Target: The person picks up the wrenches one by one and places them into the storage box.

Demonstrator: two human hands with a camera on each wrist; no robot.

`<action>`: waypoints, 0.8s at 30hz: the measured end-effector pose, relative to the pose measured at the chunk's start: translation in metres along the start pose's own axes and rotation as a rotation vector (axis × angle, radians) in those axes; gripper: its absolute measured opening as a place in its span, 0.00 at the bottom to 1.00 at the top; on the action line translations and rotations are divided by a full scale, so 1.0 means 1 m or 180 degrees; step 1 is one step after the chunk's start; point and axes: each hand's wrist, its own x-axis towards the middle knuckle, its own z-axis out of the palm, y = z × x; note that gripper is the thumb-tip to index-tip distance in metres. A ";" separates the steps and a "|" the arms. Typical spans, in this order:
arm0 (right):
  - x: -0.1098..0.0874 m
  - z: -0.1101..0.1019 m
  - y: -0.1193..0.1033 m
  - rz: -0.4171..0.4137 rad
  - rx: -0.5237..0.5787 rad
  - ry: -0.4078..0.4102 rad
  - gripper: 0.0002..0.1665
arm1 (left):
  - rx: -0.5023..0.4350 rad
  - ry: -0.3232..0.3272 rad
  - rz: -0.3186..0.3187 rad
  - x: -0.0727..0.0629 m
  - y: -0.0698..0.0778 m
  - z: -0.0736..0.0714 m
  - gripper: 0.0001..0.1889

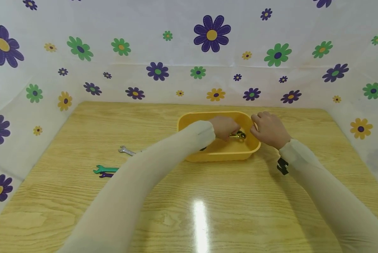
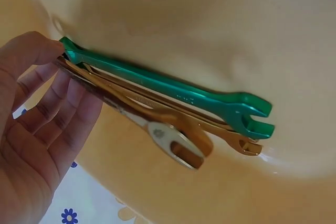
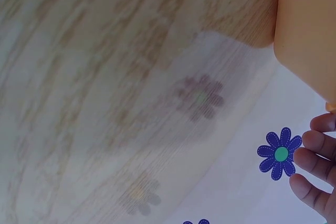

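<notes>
A yellow plastic basin (image 1: 220, 157) stands on the wooden table. My left hand (image 1: 224, 127) reaches down inside it and pinches the ends of a few open-ended wrenches between thumb and fingers. In the left wrist view these are a green wrench (image 2: 173, 88), a gold wrench (image 2: 244, 144) beneath it and a silvery wrench (image 2: 176, 144) in front. From the head only the gold end shows beyond the hand. At the basin's right end my right hand (image 1: 270, 129) holds the rim, thumb toward the inside and fingers outside.
Left of the basin, a silver wrench (image 1: 126, 150), a green wrench (image 1: 106, 169) and a purple wrench (image 1: 106, 174) lie on the table (image 1: 182, 211), partly hidden by the left sleeve (image 1: 151, 168). A flower-print white cloth (image 1: 176, 52) hangs behind and at both sides.
</notes>
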 end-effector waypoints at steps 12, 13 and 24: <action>0.000 -0.005 -0.001 -0.0025 0.0024 0.0000 0.08 | 0.0046 0.0032 -0.0030 0.007 -0.002 0.006 0.11; 0.000 -0.005 -0.002 -0.0022 0.0031 -0.0009 0.09 | 0.0036 0.0026 -0.0039 0.007 -0.002 0.007 0.11; 0.000 -0.005 -0.002 0.0030 0.0039 -0.0067 0.09 | 0.0013 -0.0003 -0.0002 0.013 -0.006 0.016 0.11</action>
